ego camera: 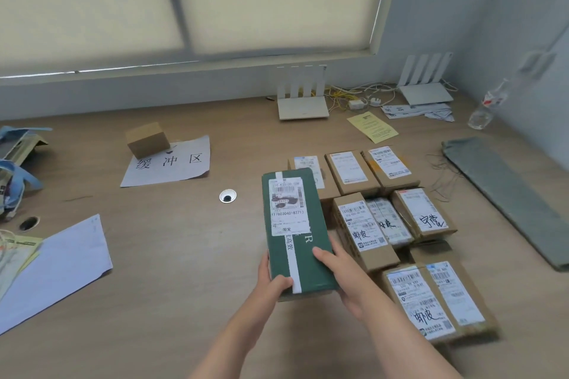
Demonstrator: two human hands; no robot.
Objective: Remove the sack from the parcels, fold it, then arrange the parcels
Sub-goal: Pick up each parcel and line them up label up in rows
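sack (505, 200) folded aside – brown parcels (400, 224) mostly ranked; left hand (271, 283) and right hand (341, 274) grip the green parcel (292, 234), unplaced.

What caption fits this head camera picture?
Both hands hold a green parcel beside brown parcels on the table.

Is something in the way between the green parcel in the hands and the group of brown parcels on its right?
Nothing visible. Both hands, left hand and right hand, hold the green parcel directly beside the brown parcels.
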